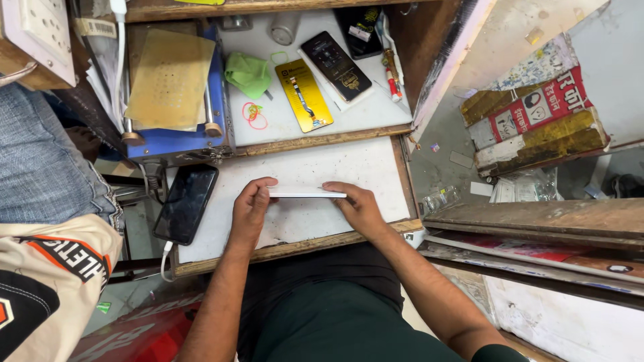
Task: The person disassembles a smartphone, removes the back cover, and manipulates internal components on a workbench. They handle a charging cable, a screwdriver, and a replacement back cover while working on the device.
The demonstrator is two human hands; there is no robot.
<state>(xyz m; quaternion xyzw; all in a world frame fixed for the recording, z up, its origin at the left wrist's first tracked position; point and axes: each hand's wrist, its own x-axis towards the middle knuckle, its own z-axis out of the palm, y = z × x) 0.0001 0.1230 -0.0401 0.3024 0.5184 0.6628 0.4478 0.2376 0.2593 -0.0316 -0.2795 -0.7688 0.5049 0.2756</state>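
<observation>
Both of my hands hold a thin white flat device (307, 194), seen edge-on, above the white worktop (349, 167). My left hand (249, 211) pinches its left end with thumb and fingers. Its right end is gripped by my right hand (359, 208). The device is held level, just over the board.
A black phone (186, 203) with a white cable lies at the worktop's left edge. Behind are a blue machine (180, 144) with a tan pad, a green cloth (248, 72), a yellow packaged part (304, 95), another dark phone (335, 65). Another person in jeans stands at left (40, 161).
</observation>
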